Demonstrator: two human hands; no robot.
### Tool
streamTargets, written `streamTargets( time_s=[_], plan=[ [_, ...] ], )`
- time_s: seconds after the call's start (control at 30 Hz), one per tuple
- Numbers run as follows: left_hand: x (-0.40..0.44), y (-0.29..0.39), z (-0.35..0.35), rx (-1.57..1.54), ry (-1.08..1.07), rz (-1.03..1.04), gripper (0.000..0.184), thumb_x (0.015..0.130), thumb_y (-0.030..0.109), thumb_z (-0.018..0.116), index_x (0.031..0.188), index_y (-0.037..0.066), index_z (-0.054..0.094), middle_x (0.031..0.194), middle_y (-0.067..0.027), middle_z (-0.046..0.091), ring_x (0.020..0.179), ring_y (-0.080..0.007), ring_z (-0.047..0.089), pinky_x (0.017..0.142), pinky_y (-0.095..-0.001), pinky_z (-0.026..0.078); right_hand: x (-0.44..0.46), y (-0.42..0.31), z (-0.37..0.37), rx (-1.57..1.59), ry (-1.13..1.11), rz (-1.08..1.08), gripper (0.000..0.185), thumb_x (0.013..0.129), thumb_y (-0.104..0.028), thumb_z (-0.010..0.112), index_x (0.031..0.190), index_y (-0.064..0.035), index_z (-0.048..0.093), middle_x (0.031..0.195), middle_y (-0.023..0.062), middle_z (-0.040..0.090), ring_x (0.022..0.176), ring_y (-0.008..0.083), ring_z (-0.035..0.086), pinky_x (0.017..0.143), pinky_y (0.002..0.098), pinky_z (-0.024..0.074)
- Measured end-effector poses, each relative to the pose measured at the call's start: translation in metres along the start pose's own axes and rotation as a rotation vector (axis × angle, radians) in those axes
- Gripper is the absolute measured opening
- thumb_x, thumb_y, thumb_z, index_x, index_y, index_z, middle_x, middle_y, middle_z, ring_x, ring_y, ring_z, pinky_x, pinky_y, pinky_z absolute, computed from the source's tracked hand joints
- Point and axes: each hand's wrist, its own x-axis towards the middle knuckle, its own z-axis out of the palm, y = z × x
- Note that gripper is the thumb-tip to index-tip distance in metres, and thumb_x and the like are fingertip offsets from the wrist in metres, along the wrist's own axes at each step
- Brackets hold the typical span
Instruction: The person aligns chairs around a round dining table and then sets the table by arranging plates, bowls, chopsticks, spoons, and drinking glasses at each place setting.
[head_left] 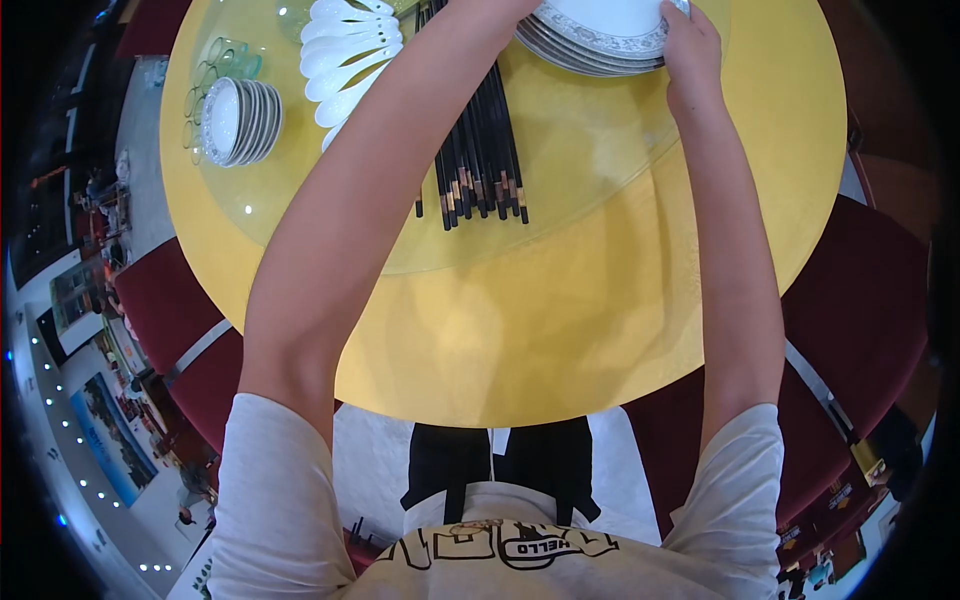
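A stack of white plates (596, 52) with grey patterned rims sits at the top of the view, partly cut off by the frame edge. My right hand (693, 45) grips the right rim, its thumb over the top plate; how many plates it holds I cannot tell. My left hand (518, 6) reaches the stack's left side, its fingers out of frame. Under my left forearm lies a bundle of black chopsticks (487, 150) with gold bands near their ends. White spoons (341, 62) are fanned out left of that forearm.
On the left, small white dishes (243, 122) lean in a row beside several greenish glasses (228, 58). These stand on a glass turntable (590, 190) over a round yellow table (520, 350). Dark red chairs (165, 300) flank the table on both sides.
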Motion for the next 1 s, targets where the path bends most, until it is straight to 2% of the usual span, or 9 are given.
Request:
streamTargets(
  time_s=[0.17, 0.33, 0.47, 0.53, 0.6, 0.67, 0.73, 0.83, 1.0],
  plan=[
    [0.003, 0.0, -0.002, 0.302, 0.015, 0.071, 0.047, 0.084, 0.025, 0.059, 0.107, -0.016, 0.065, 0.102, -0.037, 0.067, 0.096, -0.0473, 0.067, 0.085, -0.0478, 0.052, 0.0, 0.002, 0.001, -0.013, -0.005, -0.042, 0.037, 0.096, -0.013, 0.049, 0.125, 0.0068, 0.061, 0.114, 0.0171, 0.069, 0.104, 0.0244, 0.065, 0.092, 0.036, 0.0501],
    [-0.007, 0.005, -0.009, -0.037, -0.003, -0.066, 0.041, 0.082, 0.013, 0.06, 0.111, -0.016, 0.063, 0.099, -0.0313, 0.069, 0.093, -0.0415, 0.069, 0.084, -0.0422, 0.054, -0.006, -0.004, 0.006, 0.041, -0.031, -0.046, 0.039, 0.095, -0.011, 0.047, 0.127, 0.0076, 0.06, 0.115, 0.0174, 0.069, 0.106, 0.0246, 0.065, 0.093, 0.0356, 0.0499],
    [-0.015, 0.006, -0.013, -0.186, 0.053, -0.023, 0.041, 0.08, 0.006, 0.06, 0.114, -0.017, 0.06, 0.1, -0.0275, 0.069, 0.095, -0.0358, 0.069, 0.082, -0.0392, 0.054, -0.011, -0.014, 0.008, 0.094, -0.05, -0.031, 0.041, 0.095, -0.011, 0.046, 0.13, 0.0067, 0.059, 0.118, 0.0178, 0.068, 0.108, 0.0248, 0.064, 0.095, 0.0359, 0.0492],
    [-0.01, 0.0, -0.012, -0.341, -0.035, 0.009, 0.042, 0.081, 0.004, 0.06, 0.118, -0.016, 0.058, 0.105, -0.0254, 0.069, 0.097, -0.0327, 0.069, 0.081, -0.0381, 0.054, -0.007, -0.011, 0.007, 0.102, -0.033, 0.01, 0.042, 0.095, -0.012, 0.046, 0.13, 0.0062, 0.059, 0.118, 0.0179, 0.068, 0.108, 0.0248, 0.064, 0.096, 0.0362, 0.049],
    [-0.007, 0.002, -0.012, -0.324, -0.05, -0.076, 0.042, 0.082, 0.004, 0.06, 0.118, -0.016, 0.059, 0.105, -0.0247, 0.069, 0.096, -0.0323, 0.069, 0.08, -0.038, 0.054, -0.001, -0.005, 0.002, 0.099, 0.002, 0.153, 0.043, 0.101, -0.017, 0.054, 0.138, 0.0046, 0.053, 0.13, 0.0132, 0.062, 0.12, 0.022, 0.058, 0.101, 0.0344, 0.0445],
    [-0.007, 0.011, -0.017, -0.306, -0.064, -0.158, 0.041, 0.083, 0.005, 0.06, 0.119, -0.016, 0.059, 0.105, -0.024, 0.069, 0.096, -0.0319, 0.069, 0.08, -0.0378, 0.054, 0.0, -0.002, 0.0, 0.11, 0.008, 0.15, 0.043, 0.101, -0.016, 0.055, 0.138, 0.0049, 0.053, 0.128, 0.0127, 0.064, 0.118, 0.021, 0.059, 0.101, 0.033, 0.0441],
    [-0.014, 0.022, -0.022, -0.344, -0.212, -0.182, 0.04, 0.087, 0.005, 0.06, 0.121, -0.016, 0.058, 0.109, -0.0246, 0.069, 0.099, -0.0322, 0.069, 0.082, -0.0385, 0.054, 0.001, -0.002, -0.001, 0.122, 0.015, 0.147, 0.043, 0.101, -0.016, 0.055, 0.138, 0.0051, 0.053, 0.126, 0.0121, 0.065, 0.116, 0.0199, 0.061, 0.101, 0.0316, 0.0437],
    [-0.004, 0.014, -0.012, -0.529, -0.212, -0.169, 0.04, 0.09, 0.005, 0.059, 0.125, -0.014, 0.055, 0.115, -0.0254, 0.067, 0.105, -0.0319, 0.067, 0.086, -0.0386, 0.055, -0.001, -0.002, 0.001, 0.105, 0.04, 0.177, 0.043, 0.101, -0.016, 0.055, 0.139, 0.0047, 0.053, 0.128, 0.0124, 0.064, 0.117, 0.0198, 0.06, 0.101, 0.032, 0.0435],
    [-0.023, 0.039, -0.017, -0.508, -0.204, -0.085, 0.046, 0.091, 0.002, 0.06, 0.134, -0.011, 0.048, 0.124, -0.0255, 0.064, 0.111, -0.0322, 0.065, 0.09, -0.0391, 0.055, -0.006, -0.008, 0.005, 0.089, 0.056, 0.207, 0.043, 0.101, -0.018, 0.054, 0.138, 0.0042, 0.053, 0.127, 0.0127, 0.064, 0.116, 0.0198, 0.059, 0.101, 0.0324, 0.0428]
  ],
)
